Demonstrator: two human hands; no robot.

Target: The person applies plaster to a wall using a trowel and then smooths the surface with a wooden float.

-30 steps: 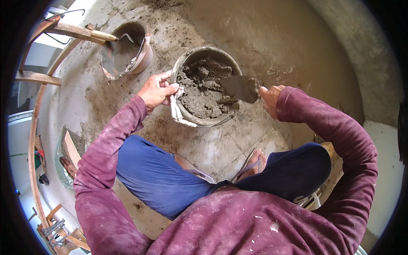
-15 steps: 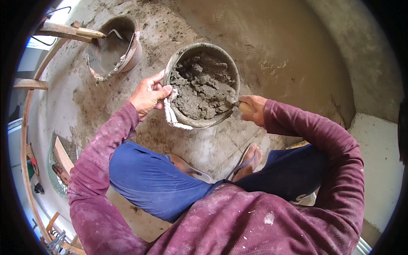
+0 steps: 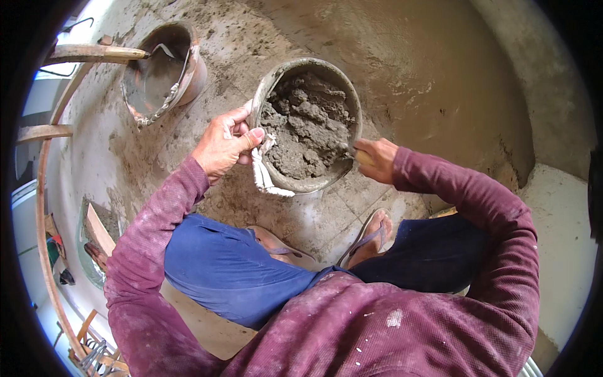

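A person in a maroon long-sleeved shirt (image 3: 352, 333) and blue trousers (image 3: 232, 270) crouches on a mortar-smeared floor (image 3: 188, 125), sandalled feet planted just below a bucket (image 3: 306, 66) that stands straight ahead of the knees. The bucket, grey and crusted, is heaped with lumpy wet mortar (image 3: 304, 132). Up and to the left of the bucket, well apart from it, sits a second bucket (image 3: 191, 69), rusty and holding only a thin grey slurry, with a wooden pole (image 3: 94, 52) reaching to its rim from the left. Behind the bucket, a freshly plastered wall (image 3: 440, 75) curves away to the right. The left hand (image 3: 223, 144) grips the bucket's left rim, thumb hooked over the lip and fingers closed against the outside, beside a white rag or handle wrap (image 3: 264, 176) that hangs down from the rim. The right hand (image 3: 377, 160) sits at the bucket's right rim, fingers curled tight around a tool handle (image 3: 359, 155); the rest of the tool is hidden at the mortar's edge, and its kind cannot be told.
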